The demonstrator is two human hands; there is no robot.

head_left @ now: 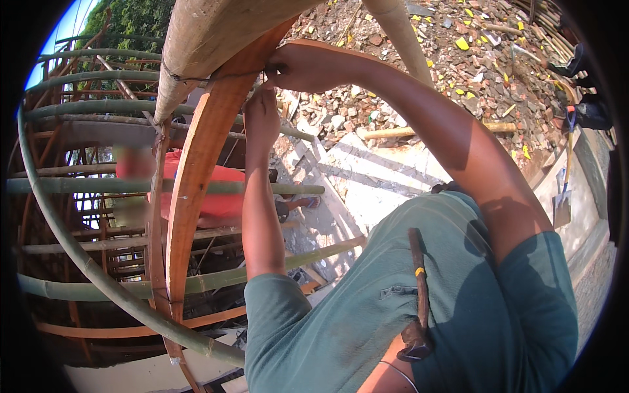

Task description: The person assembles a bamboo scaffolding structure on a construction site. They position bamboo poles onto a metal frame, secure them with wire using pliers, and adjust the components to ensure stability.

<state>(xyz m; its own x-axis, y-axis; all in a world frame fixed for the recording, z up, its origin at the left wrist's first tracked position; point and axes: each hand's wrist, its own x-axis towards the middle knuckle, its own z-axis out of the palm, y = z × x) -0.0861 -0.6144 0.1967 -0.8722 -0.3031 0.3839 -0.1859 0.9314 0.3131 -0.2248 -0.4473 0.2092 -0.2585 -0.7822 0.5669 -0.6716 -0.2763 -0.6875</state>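
Note:
A dark tie wire runs around a thick bamboo pole and across a reddish-brown wooden plank beside it. At the plank's right edge, my right hand has its fingers closed on the wire's end. Just below it, my left hand is raised with its fingertips pinched together at the same wire, close to touching the right. The exact finger grip is partly hidden. A hammer with a wooden handle hangs head-down against the front of my green shirt.
Green bamboo poles form a lattice at left. Behind it is a person in a red shirt. Broken-brick rubble covers the ground beyond my arms, with another bamboo post above it. A shovel stands at far right.

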